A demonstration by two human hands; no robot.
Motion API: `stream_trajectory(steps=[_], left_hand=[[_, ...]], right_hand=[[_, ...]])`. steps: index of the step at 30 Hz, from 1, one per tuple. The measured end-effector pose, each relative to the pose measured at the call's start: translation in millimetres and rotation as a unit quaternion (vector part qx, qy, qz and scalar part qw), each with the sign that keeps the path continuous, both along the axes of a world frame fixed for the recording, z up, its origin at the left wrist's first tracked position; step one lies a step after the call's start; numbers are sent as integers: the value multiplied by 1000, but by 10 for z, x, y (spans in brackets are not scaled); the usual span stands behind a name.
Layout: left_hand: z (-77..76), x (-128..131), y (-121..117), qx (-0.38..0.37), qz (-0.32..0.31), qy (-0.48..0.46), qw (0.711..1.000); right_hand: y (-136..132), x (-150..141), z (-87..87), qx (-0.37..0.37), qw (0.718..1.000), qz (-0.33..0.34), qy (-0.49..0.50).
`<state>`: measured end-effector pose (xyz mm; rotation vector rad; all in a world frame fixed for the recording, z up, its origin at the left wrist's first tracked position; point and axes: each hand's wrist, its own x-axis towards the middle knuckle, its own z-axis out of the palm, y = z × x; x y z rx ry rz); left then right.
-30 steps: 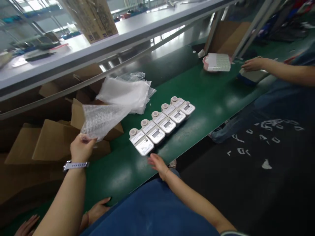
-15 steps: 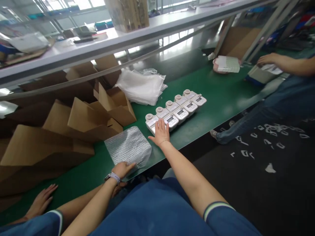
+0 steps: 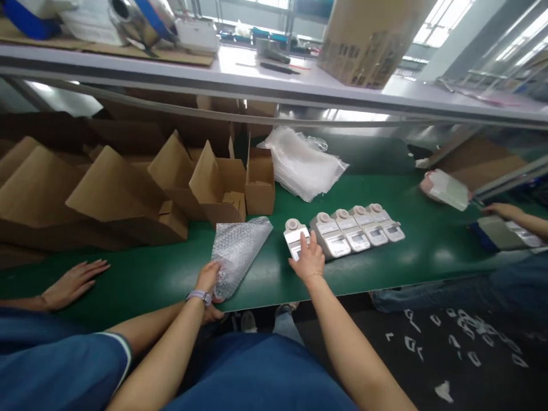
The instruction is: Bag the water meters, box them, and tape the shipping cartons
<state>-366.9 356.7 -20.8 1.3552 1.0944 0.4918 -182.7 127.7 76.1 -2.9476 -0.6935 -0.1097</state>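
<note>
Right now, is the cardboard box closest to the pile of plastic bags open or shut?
Open: this cardboard box shows its inside from above.

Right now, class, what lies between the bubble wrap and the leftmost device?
In the head view, only bare green worktop separates the bubble wrap from the leftmost device.

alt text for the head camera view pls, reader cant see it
A person's left hand grips bubble wrap on a green table, while the right hand touches the leftmost device of five in a row. Open cardboard boxes stand behind, to the left.
</note>
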Motion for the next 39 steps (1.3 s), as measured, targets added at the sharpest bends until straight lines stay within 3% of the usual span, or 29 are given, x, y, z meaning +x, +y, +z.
stream_trajectory(steps=[3, 7, 9, 11, 14, 19, 21, 23, 25, 27, 29, 31, 34, 39], left_hand=[[108, -49, 21, -10, 64, -60, 996], [263, -26, 51, 23, 119, -117, 986], [308, 32, 24, 45, 111, -137, 983], [326, 101, -38, 66, 83, -146, 984], [318, 178, -151, 88, 38, -138, 986], [297, 198, -198, 117, 27, -90, 989], [318, 212, -198, 128, 31, -65, 989], [359, 275, -268, 138, 15, -42, 989], [414, 414, -449, 145, -46, -28, 988], [476, 623, -725, 146, -151, -25, 977], [541, 868, -1021, 142, -260, -27, 955], [607, 1100, -1242, 136, -330, -30, 934], [697, 1359, -1324, 122, -360, -33, 924], [899, 1635, -1089, 124, -352, -30, 927]], right_hand=[[37, 54, 54, -23, 998, -45, 41], [18, 124, 118, 17, 994, -69, 82], [-14, 165, 136, 78, 987, -77, 119], [-62, 209, 139, 182, 962, -100, 176], [-165, 253, 112, 315, 899, -131, 273], [-451, 88, -4, 365, 795, -164, 455], [-625, -45, -37, 412, 723, -184, 523], [-824, -167, -35, 484, 627, -211, 573], [-1023, -253, 9, 543, 555, -229, 588], [-1194, -294, 94, 559, 546, -214, 586], [-1322, -297, 199, 558, 556, -185, 588], [-1404, -276, 299, 557, 566, -170, 583], [-1472, -238, 395, 577, 580, -200, 538], [-1496, -247, 444, 597, 598, -248, 475]])
